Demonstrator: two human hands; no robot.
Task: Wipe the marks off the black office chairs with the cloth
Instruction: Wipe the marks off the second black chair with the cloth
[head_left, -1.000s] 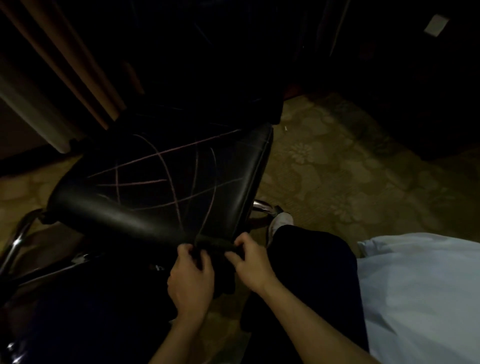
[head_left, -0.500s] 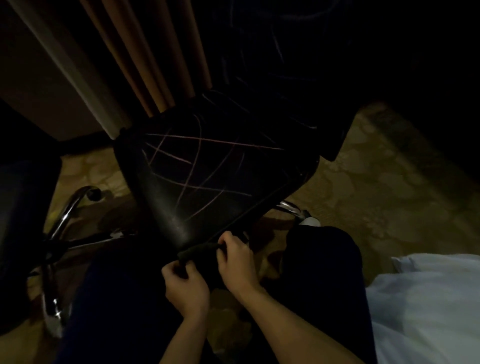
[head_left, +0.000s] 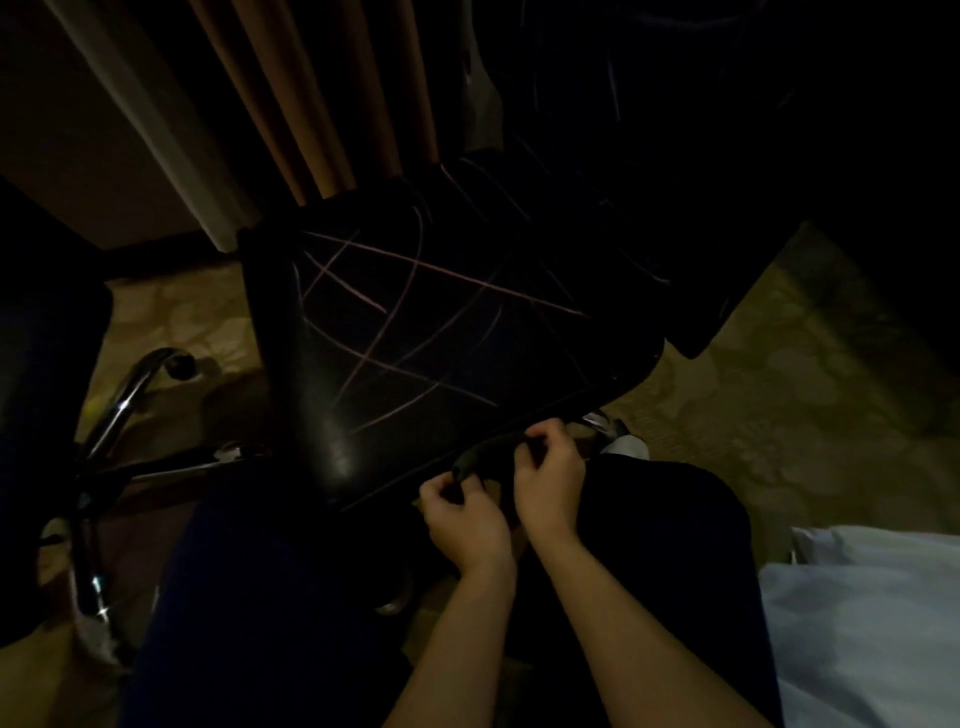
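Gripped dark cloth in both curled hands at marked chair seat's near edge; nothing wiped yet.

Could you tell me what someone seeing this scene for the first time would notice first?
The pale lines crossing the black chair seat in the middle stand out most in the dim room. Just below its front edge, the left hand and right hand both grip a dark cloth. A shiny chrome chair leg glints at the left.
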